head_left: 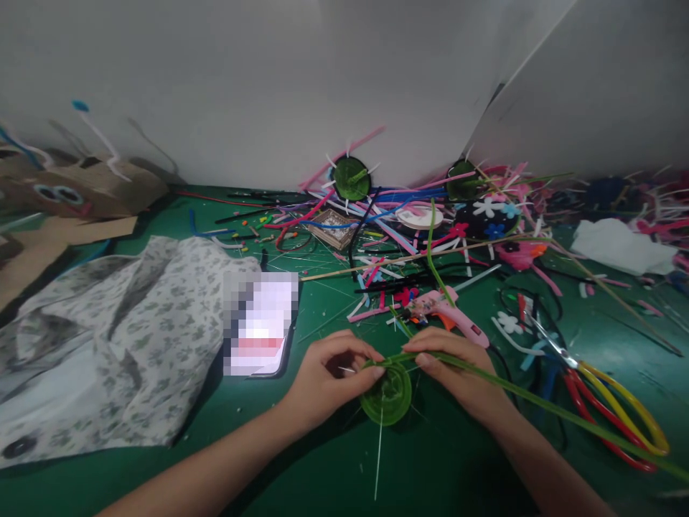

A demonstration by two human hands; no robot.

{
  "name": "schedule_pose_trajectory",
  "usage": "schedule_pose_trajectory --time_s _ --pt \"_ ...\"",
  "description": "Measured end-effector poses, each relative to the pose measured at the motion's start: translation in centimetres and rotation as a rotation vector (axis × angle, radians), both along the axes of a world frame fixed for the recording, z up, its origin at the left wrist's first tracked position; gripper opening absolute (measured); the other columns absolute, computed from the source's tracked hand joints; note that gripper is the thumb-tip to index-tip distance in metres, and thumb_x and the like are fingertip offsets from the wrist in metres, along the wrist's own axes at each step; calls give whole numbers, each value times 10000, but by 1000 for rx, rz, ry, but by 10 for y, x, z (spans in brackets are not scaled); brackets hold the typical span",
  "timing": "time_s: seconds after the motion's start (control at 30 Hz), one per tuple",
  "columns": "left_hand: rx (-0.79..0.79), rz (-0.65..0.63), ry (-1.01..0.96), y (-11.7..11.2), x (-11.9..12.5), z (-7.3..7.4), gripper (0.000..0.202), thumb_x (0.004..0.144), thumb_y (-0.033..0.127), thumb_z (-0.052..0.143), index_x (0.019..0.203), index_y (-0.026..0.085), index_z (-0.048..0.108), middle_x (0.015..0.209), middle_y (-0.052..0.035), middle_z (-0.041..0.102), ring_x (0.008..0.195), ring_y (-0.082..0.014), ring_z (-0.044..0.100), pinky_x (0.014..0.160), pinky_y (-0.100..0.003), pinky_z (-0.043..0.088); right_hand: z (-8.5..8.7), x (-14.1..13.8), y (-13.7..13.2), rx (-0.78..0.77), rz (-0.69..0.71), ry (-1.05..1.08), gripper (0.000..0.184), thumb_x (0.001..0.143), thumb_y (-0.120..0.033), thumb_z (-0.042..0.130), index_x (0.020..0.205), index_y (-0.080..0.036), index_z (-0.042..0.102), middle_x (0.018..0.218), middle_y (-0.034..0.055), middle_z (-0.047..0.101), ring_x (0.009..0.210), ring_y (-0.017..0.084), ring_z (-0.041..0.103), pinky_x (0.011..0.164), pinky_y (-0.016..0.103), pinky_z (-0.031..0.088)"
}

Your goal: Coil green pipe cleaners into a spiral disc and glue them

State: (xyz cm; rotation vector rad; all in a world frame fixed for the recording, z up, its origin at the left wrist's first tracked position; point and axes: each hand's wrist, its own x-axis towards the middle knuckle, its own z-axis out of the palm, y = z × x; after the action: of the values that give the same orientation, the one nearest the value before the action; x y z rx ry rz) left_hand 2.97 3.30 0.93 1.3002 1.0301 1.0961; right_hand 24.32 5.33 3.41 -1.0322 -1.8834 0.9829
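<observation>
My left hand (329, 377) pinches the rim of a round coil of green strip (386, 395) lying on the green table mat (323, 459), its fingers closed on the coil's upper left edge. My right hand (457, 366) is closed on the long loose green strip (565, 416) that leads into the coil and trails off to the lower right. Thin white sticks poke out of the coil, one pointing toward me. Both hands meet over the top of the coil.
A pink glue gun (446, 312) lies just behind my hands. Scissors with red and yellow handles (608, 409) lie to the right. A phone (261, 323) and patterned cloth (118, 345) sit left. Several coloured strips, two finished green coils (351, 178) and cardboard (80, 190) crowd the back.
</observation>
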Motion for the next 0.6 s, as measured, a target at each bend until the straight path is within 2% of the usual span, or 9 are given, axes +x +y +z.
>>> schedule_pose_trajectory --time_s 0.3,0.47,0.6 --pt "-37 29 -1 4 0 -5 85 716 223 739 776 165 723 681 17 514 555 -62 482 481 -157 374 -6 -5 -4 -110 -76 -80 132 867 -302 603 812 -225 694 825 27 695 786 157 664 704 235 551" --pt "-58 48 26 4 1 -5 97 708 231 738 765 156 721 664 15 509 548 -68 475 472 -166 364 -8 -10 -8 -52 -128 -50 151 880 -275 580 779 -216 676 798 29 692 756 153 663 673 224 544" --pt "-87 58 32 5 1 -5 114 705 248 740 770 157 717 663 14 518 537 -69 473 465 -173 361 -7 -10 -12 51 -107 -80 143 896 -224 547 845 -214 681 838 43 693 801 159 663 714 243 539"
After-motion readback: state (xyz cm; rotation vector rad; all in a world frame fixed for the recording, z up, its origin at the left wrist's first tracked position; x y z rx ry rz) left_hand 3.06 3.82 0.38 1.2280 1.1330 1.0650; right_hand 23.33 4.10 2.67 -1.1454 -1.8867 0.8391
